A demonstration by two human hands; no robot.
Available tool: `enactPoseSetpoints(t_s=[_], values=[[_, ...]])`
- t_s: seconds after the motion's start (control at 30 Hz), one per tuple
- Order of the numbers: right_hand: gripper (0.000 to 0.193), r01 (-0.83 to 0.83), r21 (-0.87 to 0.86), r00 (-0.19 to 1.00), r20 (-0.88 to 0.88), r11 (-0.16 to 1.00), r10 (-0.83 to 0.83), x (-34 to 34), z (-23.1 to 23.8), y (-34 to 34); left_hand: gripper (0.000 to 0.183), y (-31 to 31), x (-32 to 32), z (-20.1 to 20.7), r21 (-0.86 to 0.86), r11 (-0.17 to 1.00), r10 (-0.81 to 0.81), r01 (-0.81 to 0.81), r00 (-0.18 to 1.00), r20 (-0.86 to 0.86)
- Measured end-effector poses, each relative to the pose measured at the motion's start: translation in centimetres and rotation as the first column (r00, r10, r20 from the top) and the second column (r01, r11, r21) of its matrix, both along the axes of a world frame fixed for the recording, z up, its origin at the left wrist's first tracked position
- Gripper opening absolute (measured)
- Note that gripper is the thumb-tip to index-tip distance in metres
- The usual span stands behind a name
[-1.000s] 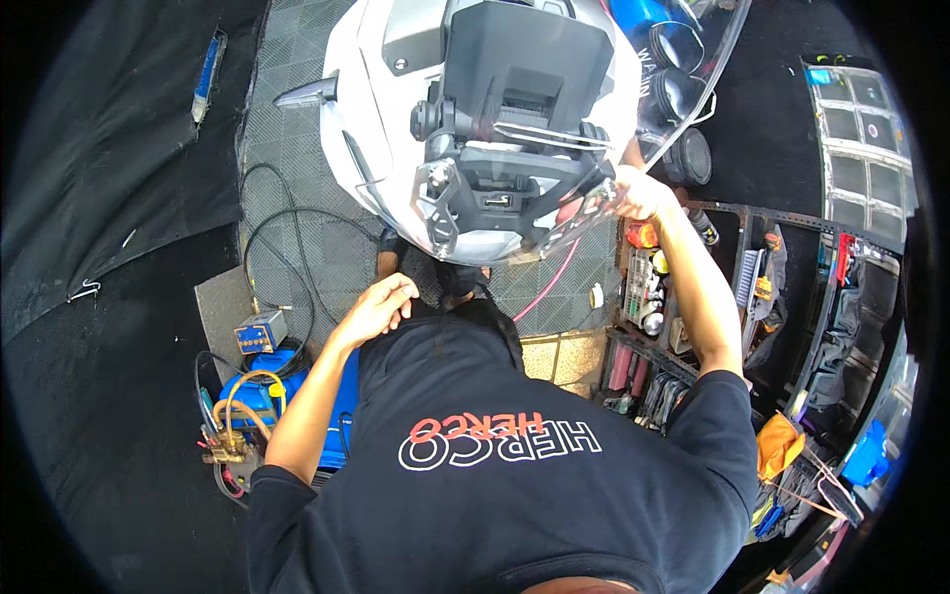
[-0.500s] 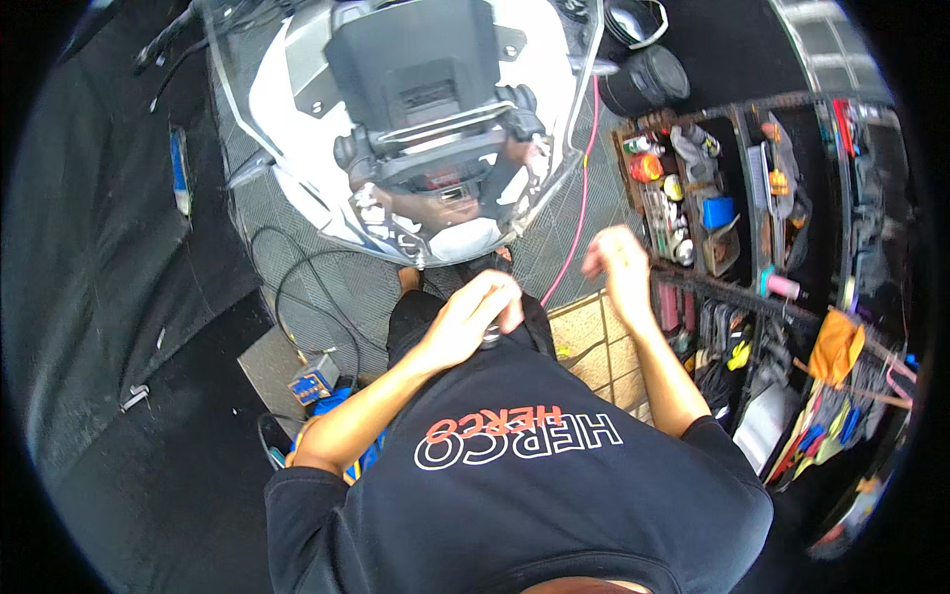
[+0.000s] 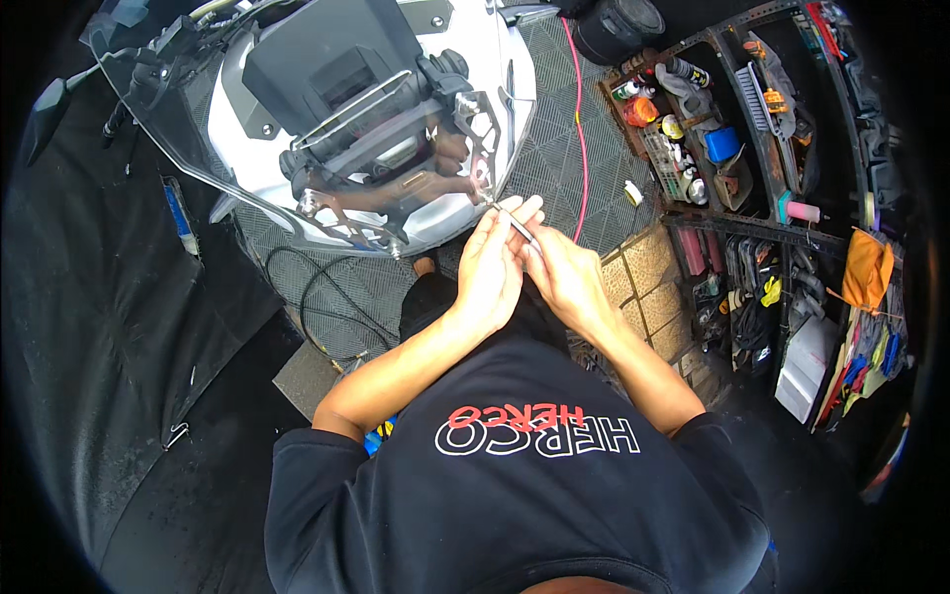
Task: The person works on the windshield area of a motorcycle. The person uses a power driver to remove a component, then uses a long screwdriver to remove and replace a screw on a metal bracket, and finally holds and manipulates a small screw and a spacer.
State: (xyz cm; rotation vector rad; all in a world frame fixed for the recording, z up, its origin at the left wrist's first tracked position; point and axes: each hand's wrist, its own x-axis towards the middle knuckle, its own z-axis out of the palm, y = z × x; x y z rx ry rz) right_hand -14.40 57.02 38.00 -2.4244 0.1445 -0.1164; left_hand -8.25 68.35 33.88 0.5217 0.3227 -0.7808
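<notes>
Over grey matting (image 3: pixel 544 119), hands now meet — right hand (image 3: pixel 574 285) clamped on a slim tool (image 3: pixel 516 227), left hand (image 3: pixel 491 279) alongside, grip unclear — apparently shifting work to the windshield's (image 3: pixel 435 218) near edge.

From head height, my one wide camera faces down over my shirt (image 3: pixel 520 495) onto my nearby hands (image 3: pixel 491 279).

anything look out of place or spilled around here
No spill or clear damage shows. Slightly odd: a small pale roll sits on the grey mat and a blue-and-white item on the black sheeting at left, both away from the crowded shelving at right.
</notes>
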Motion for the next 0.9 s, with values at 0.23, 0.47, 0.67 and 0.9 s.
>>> enactPoseSetpoints(t_s=[0.23, 0.47, 0.67, 0.9], values=[[0.022, -0.076, -0.192, 0.996, -0.062, 0.979, 0.065, 0.9, 1.1, -0.1, 0.034, 0.3, 0.4, 0.0, -0.04, 0.999, -0.003, 0.003, 1.0, -0.015], [0.019, -0.167, -0.246, 0.973, -0.198, 0.955, 0.119, 1.6, 1.8, -0.1, 0.036, 0.6, 0.8, -0.3, -0.101, 0.995, -0.03, 0.024, 0.998, -0.059], [0.025, 0.255, 0.259, 0.954, -0.223, 0.931, -0.199, 1.4, 0.2, 1.6, 0.035, 0.8, 0.7, -0.2, -0.113, 0.993, -0.038, 0.029, 0.996, -0.08], [0.031, 0.703, 0.663, 0.707, -0.691, -0.257, 0.15, 1.8, 0.9, -0.2, 0.029, 0.9, 1.2, -0.4, -0.113, 0.993, -0.051, 0.032, 0.985, -0.167]])
